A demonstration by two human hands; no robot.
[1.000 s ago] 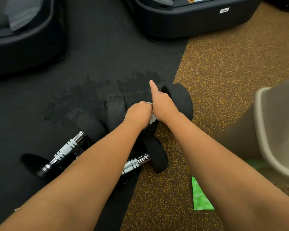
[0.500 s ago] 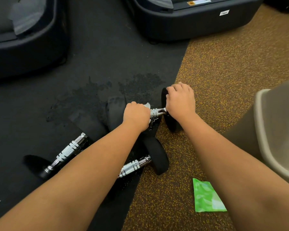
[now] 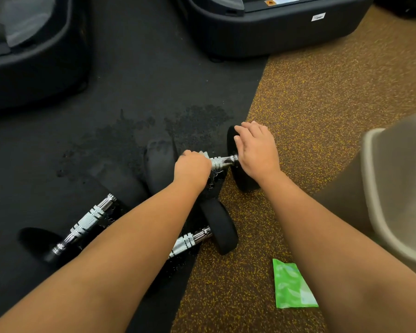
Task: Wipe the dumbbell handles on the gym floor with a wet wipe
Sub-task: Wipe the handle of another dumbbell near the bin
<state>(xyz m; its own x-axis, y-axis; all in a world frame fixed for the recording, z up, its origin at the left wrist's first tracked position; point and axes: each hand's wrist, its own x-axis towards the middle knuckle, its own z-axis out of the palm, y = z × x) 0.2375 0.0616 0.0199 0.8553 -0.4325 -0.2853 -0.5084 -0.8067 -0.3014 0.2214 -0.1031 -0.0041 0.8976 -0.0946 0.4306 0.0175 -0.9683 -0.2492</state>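
Gripping the wet wipe point(image 3: 205, 155) round the chrome handle point(image 3: 222, 162) with the left hand point(image 3: 192, 168), fist closed tight. Steadying the dumbbell point(image 3: 246, 185) with the right hand point(image 3: 257, 150), fingers bent over the end plate's rim. Working where black mat point(image 3: 142, 92) meets speckled floor point(image 3: 322, 104), with a second handle point(image 3: 89, 222) and third handle point(image 3: 190, 240) lying nearer. Probably heavy, rigid and apt to roll, so best braced at a plate. Ribbed metal, likely to snag a thin, soft wipe. No reading the white label point(image 3: 318, 16) or orange sticker point(image 3: 282, 0) on the machine base point(image 3: 274, 32), nor any print on the green packet point(image 3: 291, 284).
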